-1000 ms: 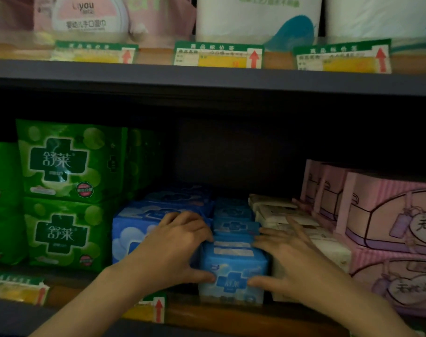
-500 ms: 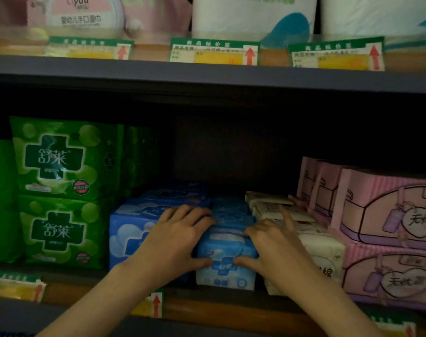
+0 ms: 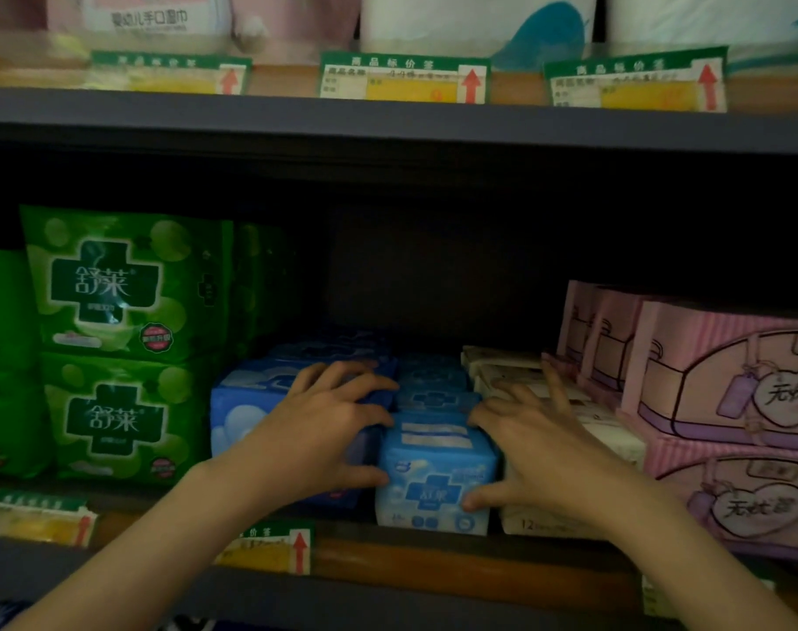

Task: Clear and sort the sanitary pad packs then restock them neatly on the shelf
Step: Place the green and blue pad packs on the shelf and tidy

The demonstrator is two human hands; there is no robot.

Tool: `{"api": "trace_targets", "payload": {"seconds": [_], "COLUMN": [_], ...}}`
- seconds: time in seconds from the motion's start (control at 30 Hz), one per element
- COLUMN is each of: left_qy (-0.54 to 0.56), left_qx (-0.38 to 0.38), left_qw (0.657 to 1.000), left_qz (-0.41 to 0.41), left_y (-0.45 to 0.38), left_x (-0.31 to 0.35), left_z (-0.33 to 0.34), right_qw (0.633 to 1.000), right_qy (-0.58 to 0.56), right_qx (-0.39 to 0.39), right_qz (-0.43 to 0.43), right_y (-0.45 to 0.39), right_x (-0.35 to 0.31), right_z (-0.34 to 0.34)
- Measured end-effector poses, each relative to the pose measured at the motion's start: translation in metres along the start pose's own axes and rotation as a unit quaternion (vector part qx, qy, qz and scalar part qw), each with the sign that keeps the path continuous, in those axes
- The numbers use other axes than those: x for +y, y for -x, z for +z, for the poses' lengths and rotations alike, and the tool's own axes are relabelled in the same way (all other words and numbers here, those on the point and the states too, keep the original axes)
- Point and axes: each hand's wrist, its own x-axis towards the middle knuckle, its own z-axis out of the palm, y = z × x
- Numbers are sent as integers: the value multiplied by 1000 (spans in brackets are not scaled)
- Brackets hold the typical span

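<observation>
centrally, left hand [image 3: 317, 430] and right hand [image 3: 536, 444] grip upright blue pack [image 3: 435, 475], front label outward, long axis running into shelf [image 3: 433, 555].

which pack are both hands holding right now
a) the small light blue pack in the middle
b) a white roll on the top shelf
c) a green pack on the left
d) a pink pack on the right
a: the left hand and right hand clasp the small light blue pack from either side, thumbs on its front; the green packs and pink packs sit untouched.
</observation>
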Motion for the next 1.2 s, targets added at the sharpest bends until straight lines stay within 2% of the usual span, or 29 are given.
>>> {"api": "trace_targets", "payload": {"seconds": [0.13,0.27,0.43,0.63,0.7,0.77,0.83,0.9,1.0,1.07,1.2], "left_qy": [-8,-5,-30,-49,-45,-25,15,46,112,123,118], "left_qx": [-4,-97,-137,-114,-48,-15,-44,-117,-138,-179,-219], "left_qw": [1000,993,988,990,998,999,998,992,984,976,969], "left_qz": [-11,-60,-61,-67,-5,46,52,24,15,16,4], "left_y": [-4,-11,-12,-5,-2,0,0,-3,-10,-17,-27], "left_x": [7,13,14,19,22,26,32,35,37,39,43], "left_z": [-7,-12,-14,-18,-18,-20,-21,-20,-25,-32,-39], "right_qw": [1000,999,1000,999,999,997,995,994,994,991,990], "right_qy": [17,30,-3,27,32,42,41,26,-56,-111,-138], "right_qx": [23,12,-21,14,37,67,91,97,91,75,42], "right_qz": [6,20,7,17,11,-5,-25,-37,-39,-26,0], "right_y": [1,-3,-11,-10,-5,3,12,20,26,25,20], "right_x": [-2,-5,-1,-14,-17,-18,-17,-16,-14,-15,-18], "right_z": [4,3,-4,-1,-2,1,6,8,6,5,-1]}}
